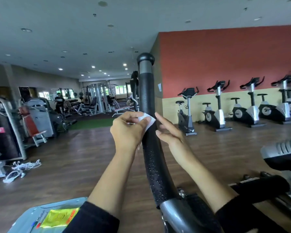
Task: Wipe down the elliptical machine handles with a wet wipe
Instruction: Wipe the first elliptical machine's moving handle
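Observation:
A tall black foam-covered elliptical handle (146,91) rises through the middle of the view, with a grey band and a round black cap at its top. My left hand (128,130) pinches a white wet wipe (148,121) and presses it against the left side of the handle about halfway up. On the handle's right side my right hand (168,132) has its fingers straight, the fingertips at the wipe's edge. It holds nothing. Small wet specks show on the foam lower down.
A grey machine console (45,217) with a yellow label lies at bottom left. Another black handle (262,187) and a grey part of the machine are at the lower right. Exercise bikes (215,113) line the red wall. Weight machines and a person stand far left.

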### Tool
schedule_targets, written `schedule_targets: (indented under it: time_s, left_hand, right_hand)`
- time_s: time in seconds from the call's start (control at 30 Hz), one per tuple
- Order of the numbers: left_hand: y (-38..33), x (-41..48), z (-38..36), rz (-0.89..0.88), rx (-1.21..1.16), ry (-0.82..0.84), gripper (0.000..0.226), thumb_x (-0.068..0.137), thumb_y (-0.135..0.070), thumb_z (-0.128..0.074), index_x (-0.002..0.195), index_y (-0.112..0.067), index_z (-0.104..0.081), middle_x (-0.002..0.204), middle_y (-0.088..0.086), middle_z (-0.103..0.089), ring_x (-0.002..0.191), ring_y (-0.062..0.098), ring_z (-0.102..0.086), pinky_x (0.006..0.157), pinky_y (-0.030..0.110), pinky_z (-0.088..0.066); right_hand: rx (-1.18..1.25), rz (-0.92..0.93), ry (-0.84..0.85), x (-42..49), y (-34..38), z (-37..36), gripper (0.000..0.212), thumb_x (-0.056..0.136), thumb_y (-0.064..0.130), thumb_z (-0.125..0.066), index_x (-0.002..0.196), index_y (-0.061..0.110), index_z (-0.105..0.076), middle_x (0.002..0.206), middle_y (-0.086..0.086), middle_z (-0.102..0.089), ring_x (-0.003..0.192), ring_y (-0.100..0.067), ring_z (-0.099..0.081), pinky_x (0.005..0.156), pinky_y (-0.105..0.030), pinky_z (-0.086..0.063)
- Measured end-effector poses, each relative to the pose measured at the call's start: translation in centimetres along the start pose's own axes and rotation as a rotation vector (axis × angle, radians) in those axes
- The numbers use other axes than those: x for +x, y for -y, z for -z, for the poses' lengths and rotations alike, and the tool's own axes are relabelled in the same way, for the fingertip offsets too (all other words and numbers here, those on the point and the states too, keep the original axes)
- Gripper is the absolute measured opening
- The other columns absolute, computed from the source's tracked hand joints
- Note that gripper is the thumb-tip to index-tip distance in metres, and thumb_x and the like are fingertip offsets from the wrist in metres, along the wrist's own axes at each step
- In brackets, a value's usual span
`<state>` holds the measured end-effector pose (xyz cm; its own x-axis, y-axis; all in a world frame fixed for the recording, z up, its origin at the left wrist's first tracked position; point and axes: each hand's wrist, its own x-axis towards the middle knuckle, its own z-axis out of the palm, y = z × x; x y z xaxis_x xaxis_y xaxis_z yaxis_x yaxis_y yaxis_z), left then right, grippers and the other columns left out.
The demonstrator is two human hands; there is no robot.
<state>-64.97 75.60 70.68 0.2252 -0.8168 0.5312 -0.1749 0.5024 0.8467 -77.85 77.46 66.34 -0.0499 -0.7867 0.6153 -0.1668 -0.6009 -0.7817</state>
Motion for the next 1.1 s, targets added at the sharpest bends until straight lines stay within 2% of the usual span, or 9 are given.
schedule_targets:
  time_s: [0.07, 0.17, 0.33, 0.43, 0.53, 0.67, 0.8, 0.93, 1.1]
  left_hand:
    - [0.1, -0.5, 0.1, 0.019, 0.028, 0.012, 0.016, 0.071, -0.025, -0.084, 0.080, -0.029, -0.072, 0.081, -0.001, -0.068, 0.066, 0.006, -0.059, 0.069, 0.017, -0.048]
    - [0.2, -1.2, 0.3, 0.065, 0.040, 0.019, 0.018, 0.068, -0.024, -0.087, 0.077, -0.029, -0.071, 0.082, -0.002, -0.068, 0.070, 0.009, -0.061, 0.072, 0.021, -0.050]
    - [-0.8, 0.1, -0.7, 0.118, 0.024, -0.041, 0.019, 0.069, -0.023, -0.086, 0.073, -0.026, -0.068, 0.077, -0.001, -0.069, 0.076, 0.016, -0.066, 0.082, 0.029, -0.054]
    - [-0.5, -0.6, -0.6, 0.111, 0.048, -0.017, 0.022, 0.067, -0.025, -0.087, 0.074, -0.027, -0.066, 0.074, -0.004, -0.065, 0.072, 0.017, -0.063, 0.071, 0.029, -0.051]
    - [0.1, -1.3, 0.3, 0.192, -0.023, 0.051, 0.024, 0.063, -0.019, -0.090, 0.074, -0.025, -0.069, 0.086, 0.009, -0.070, 0.073, 0.026, -0.064, 0.065, 0.036, -0.049]
    - [-0.5, -0.3, -0.2, 0.241, -0.005, 0.012, 0.025, 0.063, -0.016, -0.090, 0.076, -0.024, -0.070, 0.088, 0.007, -0.073, 0.084, 0.024, -0.070, 0.087, 0.042, -0.056]
    - [-0.4, -0.5, -0.4, 0.206, -0.012, 0.005, 0.026, 0.065, -0.017, -0.088, 0.080, -0.024, -0.069, 0.081, 0.005, -0.070, 0.087, 0.027, -0.070, 0.087, 0.045, -0.056]
    - [-0.1, -1.6, 0.6, 0.270, -0.083, 0.087, 0.029, 0.064, -0.011, -0.088, 0.084, -0.016, -0.069, 0.096, 0.018, -0.070, 0.091, 0.038, -0.068, 0.087, 0.047, -0.055]
    - [-2.0, -0.7, -1.1, 0.166, 0.078, -0.039, 0.026, 0.069, -0.021, -0.086, 0.083, -0.022, -0.064, 0.077, -0.007, -0.064, 0.074, 0.011, -0.063, 0.071, 0.025, -0.052]
  right_hand:
    - [0.033, -0.006, 0.026, 0.0, -0.4, 0.1, 0.057, 0.079, 0.022, -0.059, 0.131, 0.042, -0.045, 0.141, 0.013, -0.046, 0.130, 0.004, -0.039, 0.104, -0.010, -0.032]
    - [0.070, -0.017, 0.058, 0.0, -1.1, 0.2, 0.063, 0.075, 0.028, -0.059, 0.135, 0.042, -0.046, 0.143, 0.020, -0.041, 0.134, 0.010, -0.030, 0.119, -0.034, -0.022]
    - [0.078, -0.029, 0.086, 0.0, -1.7, 0.1, 0.066, 0.066, 0.048, -0.064, 0.128, 0.060, -0.045, 0.149, 0.021, -0.035, 0.141, -0.007, -0.029, 0.119, -0.045, -0.021]
    - [0.069, -0.029, 0.096, 0.0, -1.9, 0.1, 0.069, 0.064, 0.051, -0.062, 0.129, 0.060, -0.041, 0.152, 0.022, -0.031, 0.143, 0.000, -0.020, 0.120, -0.043, -0.017]
    - [0.090, -0.031, 0.105, 0.0, -2.1, 0.1, 0.071, 0.063, 0.054, -0.062, 0.130, 0.060, -0.041, 0.153, 0.019, -0.028, 0.143, 0.002, -0.018, 0.120, -0.043, -0.016]
    - [0.072, -0.041, 0.125, -0.1, -2.4, 0.2, 0.081, 0.061, 0.059, -0.059, 0.139, 0.053, -0.037, 0.154, 0.019, -0.026, 0.143, 0.003, -0.015, 0.120, -0.043, -0.015]
    - [0.084, -0.040, 0.121, -0.2, -2.4, 0.2, 0.084, 0.060, 0.060, -0.059, 0.141, 0.049, -0.037, 0.153, 0.019, -0.028, 0.142, 0.000, -0.018, 0.120, -0.042, -0.016]
    - [0.104, -0.029, 0.139, -0.1, -2.6, 0.1, 0.081, 0.062, 0.058, -0.059, 0.139, 0.051, -0.037, 0.153, 0.021, -0.028, 0.143, 0.003, -0.016, 0.120, -0.043, -0.015]
    - [0.129, -0.048, 0.131, -0.2, -2.5, 0.2, 0.075, 0.061, 0.057, -0.061, 0.133, 0.057, -0.039, 0.152, 0.017, -0.030, 0.142, 0.001, -0.020, 0.120, -0.042, -0.016]
